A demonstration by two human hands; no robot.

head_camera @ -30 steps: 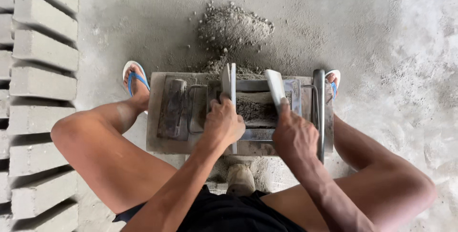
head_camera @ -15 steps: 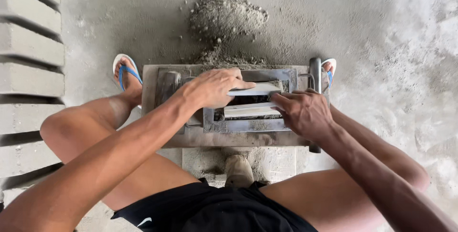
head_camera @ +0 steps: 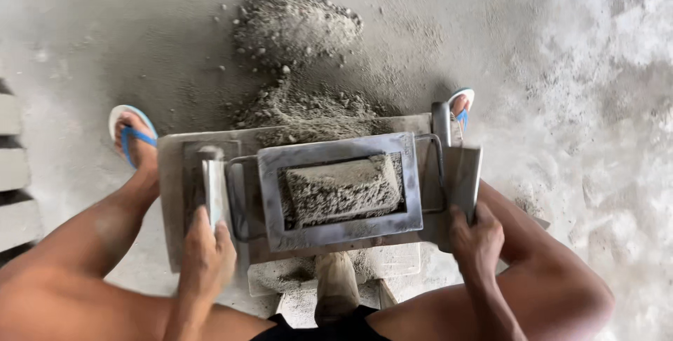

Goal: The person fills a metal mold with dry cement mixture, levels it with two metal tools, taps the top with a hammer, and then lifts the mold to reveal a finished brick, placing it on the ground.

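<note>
The left hand (head_camera: 205, 257) covers the lower end of the flat plate (head_camera: 212, 187), so its grip cannot be seen. The right hand (head_camera: 475, 237) hides the bottom of the grey board (head_camera: 463, 176) in the same way. The grey blocks (head_camera: 12, 173) are cut by the left edge. The mould frame (head_camera: 340, 190) hides the surface (head_camera: 172, 194) under it. The right foot (head_camera: 459, 106) is mostly behind the metal bar (head_camera: 440, 120). Both forearms leave the picture at the bottom.

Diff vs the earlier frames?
Both hands left the mould frame and moved apart: left hand holds one flat plate at the left, right hand another plate at the right. Mix is now mounded. Loose pile unchanged.
</note>
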